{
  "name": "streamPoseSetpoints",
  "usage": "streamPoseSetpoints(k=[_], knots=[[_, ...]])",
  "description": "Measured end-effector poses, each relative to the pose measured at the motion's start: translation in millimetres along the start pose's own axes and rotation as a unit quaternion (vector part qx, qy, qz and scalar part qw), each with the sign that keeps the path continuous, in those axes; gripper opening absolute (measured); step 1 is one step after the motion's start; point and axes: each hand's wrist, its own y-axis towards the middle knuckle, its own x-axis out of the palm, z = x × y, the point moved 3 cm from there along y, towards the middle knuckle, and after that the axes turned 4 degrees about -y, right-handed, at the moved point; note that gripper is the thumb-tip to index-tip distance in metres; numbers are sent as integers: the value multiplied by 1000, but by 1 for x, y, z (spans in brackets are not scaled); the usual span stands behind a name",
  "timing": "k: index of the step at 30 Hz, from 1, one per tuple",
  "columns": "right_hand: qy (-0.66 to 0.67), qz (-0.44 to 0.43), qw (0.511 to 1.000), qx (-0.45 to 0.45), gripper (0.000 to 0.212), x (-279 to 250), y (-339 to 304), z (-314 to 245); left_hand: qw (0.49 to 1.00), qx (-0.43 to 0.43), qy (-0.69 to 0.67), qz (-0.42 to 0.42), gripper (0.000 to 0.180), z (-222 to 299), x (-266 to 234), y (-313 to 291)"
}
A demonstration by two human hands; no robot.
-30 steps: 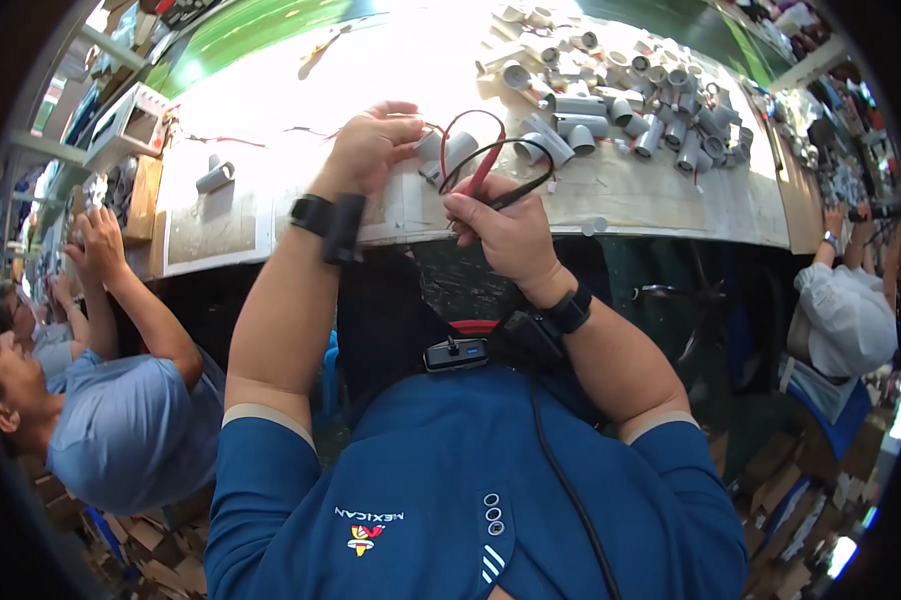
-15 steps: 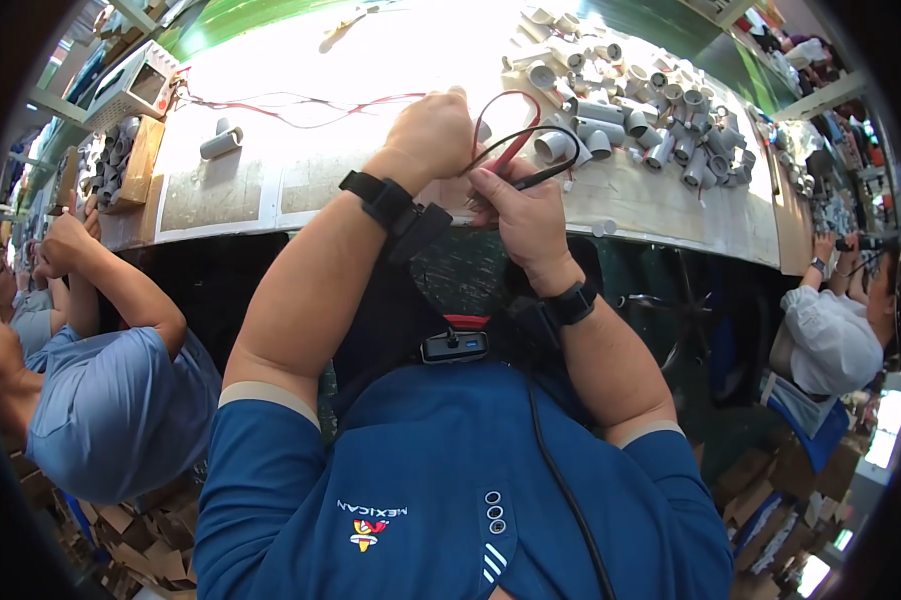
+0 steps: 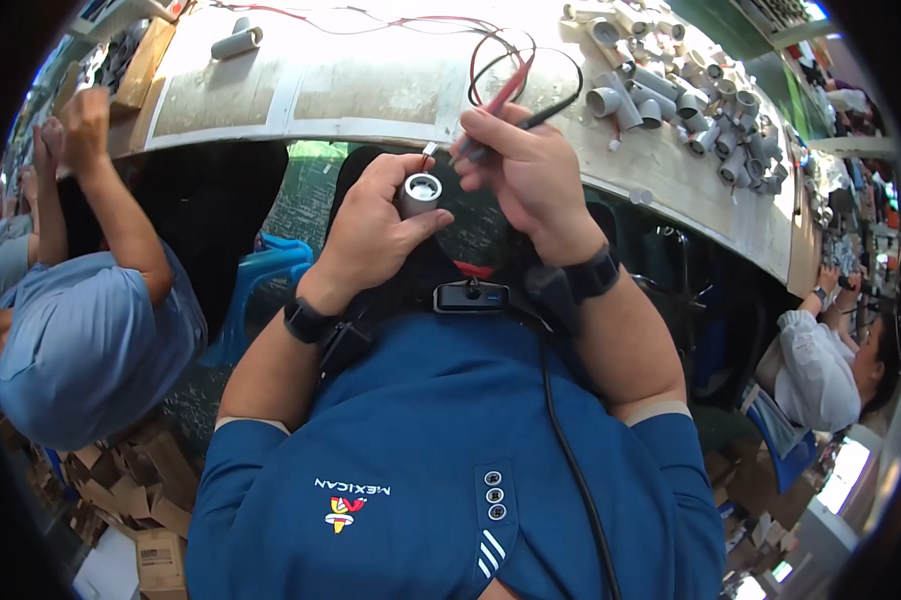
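In my left hand (image 3: 366, 235) is a short grey cylinder (image 3: 420, 205), its open end with a pale ring facing up. A small white connector (image 3: 431, 149) on thin wires sticks up beside that end, close to my left fingertips. My right hand (image 3: 536, 185) is closed around a red test probe (image 3: 508, 90) and a black test probe (image 3: 555, 110), held together like chopsticks. Their lower ends point toward the connector; whether the tips touch it I cannot tell. Both hands are just in front of the table's near edge.
Red and black leads (image 3: 401, 22) run left across the table (image 3: 356, 100). A heap of grey cylinders (image 3: 661, 100) lies at the right, with one cylinder (image 3: 237, 42) at the left. A co-worker (image 3: 101, 320) sits at left, another person (image 3: 821, 365) at right. A blue stool (image 3: 271, 270) stands at left.
My left hand has come back from over the table toward my body, now with the cylinder turned end up. The probes have swung more upright in my right hand. The whole view has shifted.
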Motion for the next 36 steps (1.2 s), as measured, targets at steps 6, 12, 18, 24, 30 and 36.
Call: streamPoseSetpoints(k=[6,12,18,24,30,36], knots=[[-216,36,964,-148,20,16,27,6,991,49,126,21,55,-7,-1,8],[-331,17,928,-170,19,22,29,6,989,43,138,33,55,-7,1,7],[-294,31,937,-185,18,24,30,9,989,51,137,25,54,-4,-1,9],[-321,38,928,-187,18,29,24,10,986,60,156,19,53,-3,0,6],[-355,39,903,-240,18,25,28,10,988,55,144,24,53,4,1,12],[-376,61,881,-281,17,24,30,-1,986,70,148,27,50,11,4,25]])
